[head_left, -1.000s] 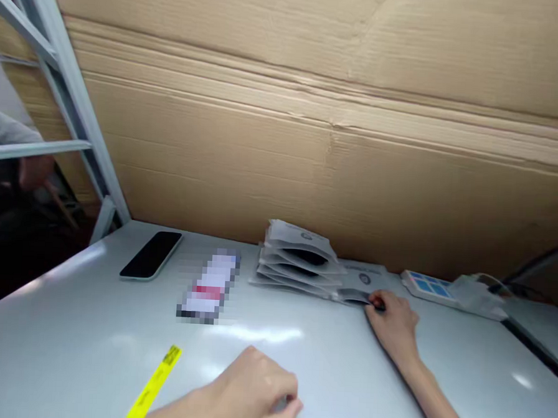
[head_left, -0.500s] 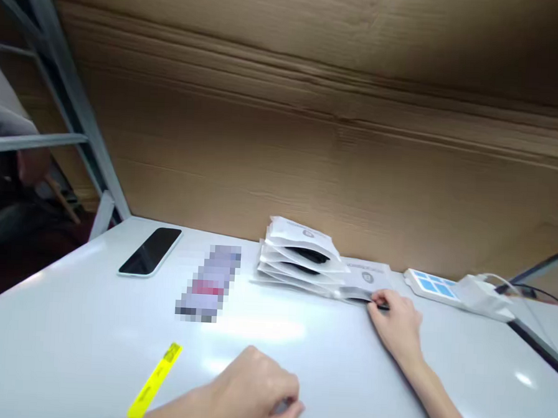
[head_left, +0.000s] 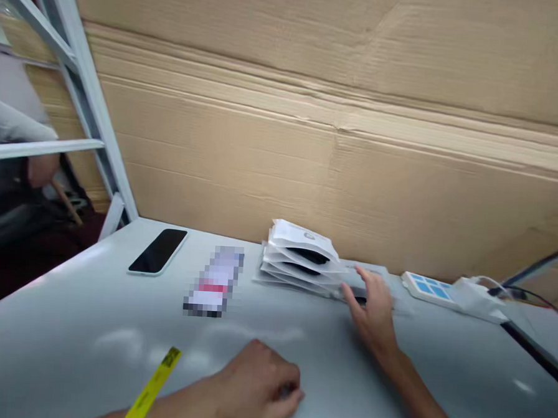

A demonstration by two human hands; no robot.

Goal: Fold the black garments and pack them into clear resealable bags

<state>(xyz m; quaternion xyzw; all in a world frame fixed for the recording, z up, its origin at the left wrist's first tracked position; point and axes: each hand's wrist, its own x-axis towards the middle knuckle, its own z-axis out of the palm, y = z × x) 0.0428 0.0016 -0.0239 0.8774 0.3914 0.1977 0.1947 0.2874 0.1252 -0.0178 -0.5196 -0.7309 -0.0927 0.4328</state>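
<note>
My right hand (head_left: pixel 371 310) reaches over the right end of a stack of white translucent pouches (head_left: pixel 301 235). Its thumb and fingers are spread, at a flat pouch (head_left: pixel 390 277) lying beside the stack; whether they touch it I cannot tell. Something black shows inside the pouches, and a small dark bit is visible by the right thumb. My left hand (head_left: pixel 263 386) rests on the white table (head_left: pixel 197 348) in a loose fist, with nothing visible in it. A yellow paper band (head_left: pixel 152 386) circles the left wrist.
A dark-screened phone (head_left: pixel 158 251) and a second, pixelated phone-like object (head_left: pixel 215 282) lie on the left. A white power strip (head_left: pixel 431 289) with blue squares and a plugged-in adapter sits at right. Cardboard (head_left: pixel 263 158) walls the back; a metal frame (head_left: pixel 92 112) and a person's sleeve (head_left: pixel 15 120) are left.
My right hand has let go of the dark edge at the flat pouch, moved slightly left and up, and spread its fingers. My left hand stays in place. The view has brightened and shifted slightly.
</note>
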